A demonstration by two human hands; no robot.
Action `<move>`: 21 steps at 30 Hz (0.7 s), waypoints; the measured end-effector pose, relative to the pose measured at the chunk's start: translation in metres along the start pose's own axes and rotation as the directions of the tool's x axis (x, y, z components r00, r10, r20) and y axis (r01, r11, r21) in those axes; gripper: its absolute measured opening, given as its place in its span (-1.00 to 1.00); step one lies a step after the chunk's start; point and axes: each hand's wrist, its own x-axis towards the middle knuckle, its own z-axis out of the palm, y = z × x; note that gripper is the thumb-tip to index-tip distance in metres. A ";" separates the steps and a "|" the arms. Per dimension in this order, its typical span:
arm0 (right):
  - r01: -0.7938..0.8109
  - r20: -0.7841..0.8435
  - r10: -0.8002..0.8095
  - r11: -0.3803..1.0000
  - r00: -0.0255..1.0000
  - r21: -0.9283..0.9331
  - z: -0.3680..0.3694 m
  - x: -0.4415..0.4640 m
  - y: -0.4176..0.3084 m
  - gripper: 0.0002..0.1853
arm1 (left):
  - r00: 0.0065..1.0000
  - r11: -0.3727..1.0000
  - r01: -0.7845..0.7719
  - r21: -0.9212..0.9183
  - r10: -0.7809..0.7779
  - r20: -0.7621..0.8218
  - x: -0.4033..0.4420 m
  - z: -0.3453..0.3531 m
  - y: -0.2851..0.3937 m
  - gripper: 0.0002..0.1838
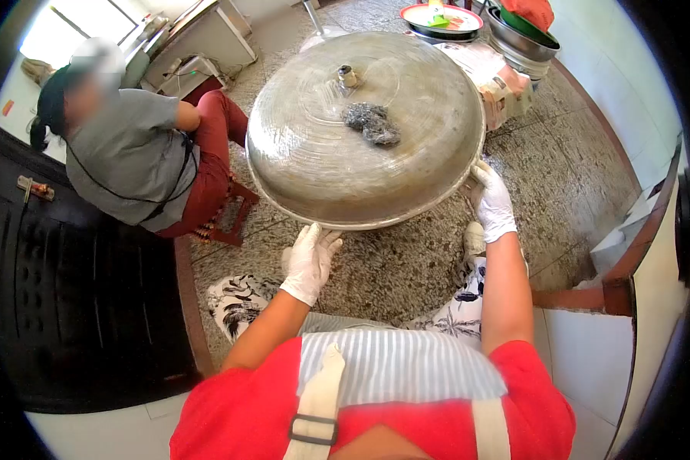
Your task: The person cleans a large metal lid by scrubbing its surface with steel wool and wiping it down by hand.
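A big round domed metal lid (307, 153) fills the upper middle of the head view, its surface wet-looking and marked with circular scratches. A small metal knob (347, 75) stands near its top. Two grey steel wool scrubbers (372, 124) lie together beside the knob, touched by neither hand. My left hand (308, 264), in a white glove, holds the near rim from below, its fingertips at the edge. On the right side of the rim, my right hand (492, 201), gloved too, grips with some fingers hidden beneath. What supports the lid is hidden.
At the left a person (134, 146) in a grey shirt sits on a low wooden stool (238, 218). A black door (84, 291) stands nearer. Behind the lid are a red-rimmed basin (414, 17), stacked metal bowls (525, 42) and newspaper (506, 96) on the speckled floor (560, 176).
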 end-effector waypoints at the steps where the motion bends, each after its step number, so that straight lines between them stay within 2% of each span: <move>1: -0.002 0.001 0.002 1.000 1.000 0.007 0.003 -0.002 -0.003 -0.72 | 1.000 1.000 -0.009 -0.001 0.009 -0.004 0.001 0.001 0.001 -0.67; 5: -0.001 -0.006 0.001 1.000 1.000 0.031 -0.001 -0.002 0.001 -0.71 | 1.000 0.998 -0.001 -0.056 0.000 -0.021 0.002 0.005 0.003 -0.76; 7: 0.018 0.069 -0.019 1.000 0.997 0.026 -0.011 0.004 0.005 -0.69 | 0.999 0.998 0.003 -0.068 -0.005 -0.036 0.002 0.006 0.006 -0.78; 9: -0.011 0.067 0.008 0.999 0.998 0.035 -0.006 0.003 0.002 -0.64 | 0.999 0.996 -0.022 -0.081 0.018 -0.051 0.005 0.004 0.005 -0.80; 10: 0.038 0.049 -0.038 0.999 0.998 -0.018 0.005 -0.001 -0.002 -0.59 | 0.998 0.998 -0.017 -0.067 0.013 -0.057 0.004 0.006 0.007 -0.81; 11: -0.047 0.040 0.048 0.999 0.998 -0.012 0.020 -0.013 -0.013 -0.56 | 0.998 0.998 -0.018 -0.053 0.014 -0.067 0.002 0.008 0.009 -0.81; 12: -0.053 0.055 0.048 0.993 0.997 0.101 0.006 -0.008 -0.002 -0.55 | 0.994 0.996 -0.078 -0.046 0.074 -0.074 0.000 0.012 0.011 -0.80; 13: -0.082 0.068 0.075 0.990 0.995 0.117 -0.003 -0.001 0.005 -0.54 | 0.995 0.993 -0.074 -0.087 0.068 -0.076 0.003 0.004 0.010 -0.78; 14: -0.132 0.176 0.105 0.980 0.979 0.146 -0.005 -0.005 0.006 -0.54 | 0.995 0.990 -0.092 -0.106 0.086 -0.057 0.006 -0.003 0.010 -0.79; 16: -0.150 0.159 0.129 0.980 0.979 0.128 -0.004 -0.011 0.009 -0.52 | 0.992 0.984 -0.123 -0.127 0.122 -0.020 0.014 -0.016 0.011 -0.81; 17: -0.170 0.025 0.168 0.979 0.985 0.109 0.004 -0.018 0.006 -0.51 | 0.992 0.983 -0.128 -0.130 0.130 0.003 0.017 -0.020 0.013 -0.81; 18: -0.145 0.055 0.139 0.980 0.989 0.133 0.018 -0.024 0.007 -0.51 | 0.990 0.978 -0.125 -0.169 0.112 -0.086 0.018 -0.017 0.016 -0.79; 19: -0.225 0.082 0.215 0.965 0.973 0.135 -0.010 -0.017 0.018 -0.53 | 0.986 0.974 -0.148 -0.172 0.134 -0.095 0.023 -0.019 0.019 -0.79; 21: -0.319 0.071 0.312 0.941 0.947 0.116 -0.004 -0.025 0.019 -0.56 | 0.980 0.979 -0.135 -0.154 0.110 -0.164 0.033 -0.024 0.023 -0.76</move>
